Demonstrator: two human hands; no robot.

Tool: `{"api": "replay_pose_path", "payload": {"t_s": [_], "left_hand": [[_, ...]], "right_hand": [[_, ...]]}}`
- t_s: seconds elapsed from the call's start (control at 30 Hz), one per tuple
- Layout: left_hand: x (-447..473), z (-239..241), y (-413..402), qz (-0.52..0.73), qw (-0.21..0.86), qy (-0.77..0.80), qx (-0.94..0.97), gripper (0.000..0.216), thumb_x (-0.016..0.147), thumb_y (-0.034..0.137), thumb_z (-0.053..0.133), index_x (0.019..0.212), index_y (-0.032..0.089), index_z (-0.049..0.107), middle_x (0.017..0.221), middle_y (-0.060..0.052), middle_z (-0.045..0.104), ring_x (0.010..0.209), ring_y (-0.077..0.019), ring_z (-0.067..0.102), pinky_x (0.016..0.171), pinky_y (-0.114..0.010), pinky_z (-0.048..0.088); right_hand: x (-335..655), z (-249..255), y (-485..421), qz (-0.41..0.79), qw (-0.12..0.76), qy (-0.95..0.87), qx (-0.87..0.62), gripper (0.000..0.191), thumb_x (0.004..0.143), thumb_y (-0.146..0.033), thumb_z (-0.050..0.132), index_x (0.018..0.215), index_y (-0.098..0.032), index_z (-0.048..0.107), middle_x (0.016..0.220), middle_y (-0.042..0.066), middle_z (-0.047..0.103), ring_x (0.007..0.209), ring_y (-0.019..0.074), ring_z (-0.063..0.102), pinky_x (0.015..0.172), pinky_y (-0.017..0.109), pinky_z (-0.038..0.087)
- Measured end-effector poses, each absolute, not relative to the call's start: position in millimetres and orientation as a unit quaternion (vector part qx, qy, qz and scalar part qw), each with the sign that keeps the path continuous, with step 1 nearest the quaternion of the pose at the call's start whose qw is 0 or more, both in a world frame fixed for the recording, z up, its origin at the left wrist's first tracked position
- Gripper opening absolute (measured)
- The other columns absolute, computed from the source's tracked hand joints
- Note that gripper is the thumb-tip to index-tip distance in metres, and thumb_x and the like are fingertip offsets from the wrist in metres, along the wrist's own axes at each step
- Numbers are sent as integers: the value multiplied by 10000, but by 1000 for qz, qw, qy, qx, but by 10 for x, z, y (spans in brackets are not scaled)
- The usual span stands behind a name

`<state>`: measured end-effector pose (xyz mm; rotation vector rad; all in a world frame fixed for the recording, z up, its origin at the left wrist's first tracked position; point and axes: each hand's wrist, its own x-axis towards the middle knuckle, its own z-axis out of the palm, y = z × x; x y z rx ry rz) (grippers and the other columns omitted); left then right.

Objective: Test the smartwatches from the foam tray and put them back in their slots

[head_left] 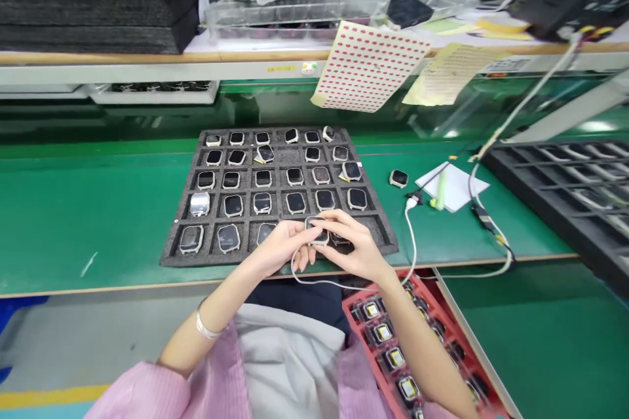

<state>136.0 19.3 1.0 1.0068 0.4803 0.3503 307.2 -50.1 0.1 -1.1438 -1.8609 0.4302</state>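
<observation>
Together, the left grip [286,242] and right grip [358,247] hold a squarish, round-cornered watch [322,236], dark-faced and pale-edged.

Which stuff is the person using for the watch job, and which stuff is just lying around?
Seems part of the job:
watch held between the left hand and right hand
white cable looping by the left hand
black foam tray holding more watches

Probably just lying about:
white paper on the green table
hanging sheet with red marks
yellowish sheet beside it
</observation>
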Motion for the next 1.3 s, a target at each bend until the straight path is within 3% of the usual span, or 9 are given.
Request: {"api": "replay_pose_path", "payload": {"t_s": [0.27, 0.43, 0.67, 0.8, 1.3], "left_hand": [[1330, -21, 184, 201, 819, 211, 494, 416, 788, 475, 639, 612, 108, 550, 473, -2, 571, 289, -31, 405, 279, -131, 246], [1354, -56, 139, 219, 800, 222, 512, 370, 782, 462, 649, 686, 116, 557, 531, -12, 613, 318, -52, 467, 295, -133, 299], [1373, -46, 66, 207, 785, 237, 534, 342, 744, 419, 711, 768, 110, 566, 585, -23, 636, 352, -70, 514, 358, -159, 421], [1365, -2, 58, 207, 788, 246, 525, 368, 760, 453, 689, 812, 114, 556, 456, 13, 573, 316, -85, 489, 336, -161, 404], [1353, -57, 22, 216, 816, 278, 459, 312, 811, 422, 655, 842, 130, 550, 435, 50, 508, 284, -54, 416, 288, -122, 315]], "right_hand": [[3059, 62, -486, 190, 432, -757, -451, 440, 838, -342, 693, 1228, -171, 581, 1166, 139, 582, 1097, 267, 554, 943, 434, 460], [3071, 62, -489, 185, 440, -744, -468, 409, 847, -287, 689, 1223, -181, 569, 1148, 131, 592, 1058, 257, 564, 845, 393, 507], [3093, 112, -562, 212, 416, -741, -481, 385, 847, -230, 673, 1216, -175, 576, 1119, 130, 589, 1029, 253, 577, 863, 392, 497], [3086, 125, -546, 221, 427, -739, -473, 416, 812, -202, 702, 1207, -186, 571, 1083, 109, 587, 1003, 240, 580, 866, 376, 491], [3153, 147, -381, 313, 425, -732, -430, 485, 784, -142, 693, 1239, -196, 536, 1065, 102, 576, 961, 227, 573, 816, 364, 501]]}}
